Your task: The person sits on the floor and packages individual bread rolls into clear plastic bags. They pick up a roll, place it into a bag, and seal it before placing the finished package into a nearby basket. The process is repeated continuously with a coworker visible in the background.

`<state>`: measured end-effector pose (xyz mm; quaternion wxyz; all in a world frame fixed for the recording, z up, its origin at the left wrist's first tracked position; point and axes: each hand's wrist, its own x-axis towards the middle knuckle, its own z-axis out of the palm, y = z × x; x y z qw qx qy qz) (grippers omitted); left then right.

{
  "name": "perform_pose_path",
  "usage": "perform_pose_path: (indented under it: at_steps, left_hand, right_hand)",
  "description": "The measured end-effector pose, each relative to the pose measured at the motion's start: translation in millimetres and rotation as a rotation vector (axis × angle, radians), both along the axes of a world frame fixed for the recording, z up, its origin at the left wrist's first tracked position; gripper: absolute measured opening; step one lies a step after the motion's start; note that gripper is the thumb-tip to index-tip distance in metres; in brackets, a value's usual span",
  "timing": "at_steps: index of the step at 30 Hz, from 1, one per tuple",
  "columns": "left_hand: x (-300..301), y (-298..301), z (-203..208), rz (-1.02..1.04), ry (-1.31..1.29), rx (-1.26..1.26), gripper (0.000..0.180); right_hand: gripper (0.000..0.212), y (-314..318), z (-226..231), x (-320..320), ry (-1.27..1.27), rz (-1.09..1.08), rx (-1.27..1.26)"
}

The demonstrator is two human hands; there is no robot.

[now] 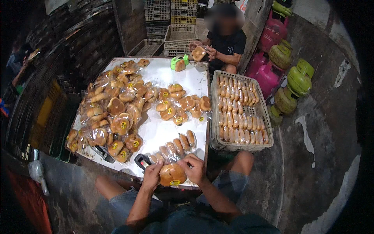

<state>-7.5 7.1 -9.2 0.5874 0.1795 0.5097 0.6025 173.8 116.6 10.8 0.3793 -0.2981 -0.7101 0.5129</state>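
Dim concrete floor and stacked crates surround a low white counter (163,78) where bagged buns are being packed. Both of the person's hands meet at the near edge of the counter: the left hand (152,175) and the right hand (193,168) have their fingers curled closed around a bagged round bun (172,174) bearing a yellow sticker, each gripping one side of it at the bag's upper end. Just left of that bun and beyond the left hand lies a black tape dispenser (142,160), and just beyond the bun a row of bagged buns (175,146) leans in a line. Judging by how things lie, much is already done: a big heap of stickered bagged buns (113,117) covers the left part of the counter, and a smaller cluster (183,106) sits at its middle. Plenty seems left, though, for the plastic crate (240,113) touching the right side of the counter holds rows of buns that look not yet sealed; whether they are bagged I cannot tell. At the far side of the counter a second person (226,43) sits holding another bun, with a green tape dispenser (179,62) on the counter's far edge before them. Pink and green gas cylinders (284,74) stand well right of the crate.
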Motion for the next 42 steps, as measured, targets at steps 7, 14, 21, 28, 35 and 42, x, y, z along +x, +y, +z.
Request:
perform_pose_path:
  at_steps: [7,14,21,28,35,42]
  left_hand:
    - [13.6,8.2,36.0,0.006,0.083,0.168,0.044]
    - [14.0,9.8,26.3,0.19,0.984,0.383,0.035]
    - [9.7,3.4,47.8,-0.183,1.001,0.262,0.033]
    - [10.5,-3.3,27.0,-0.134,0.732,0.024,0.03]
    - [15.3,-2.5,6.7,0.186,0.612,0.283,0.013]
    - [2.0,-7.0,-17.2,0.081,0.472,-0.112,0.025]
  right_hand:
    - [0.038,-20.3,14.2,-29.3,0.001,-0.461,0.503]
    - [0.036,-30.6,0.9,-12.0,0.038,0.132,-0.327]
    - [0.036,-2.0,11.9,-1.2,0.266,0.502,-0.197]
    - [0.026,7.0,3.9,1.5,-0.088,0.254,-0.159]
    - [0.012,-7.9,24.6,-8.8,-0.139,0.148,0.246]
    - [0.029,-18.8,7.8,-23.5,-0.331,0.078,0.162]
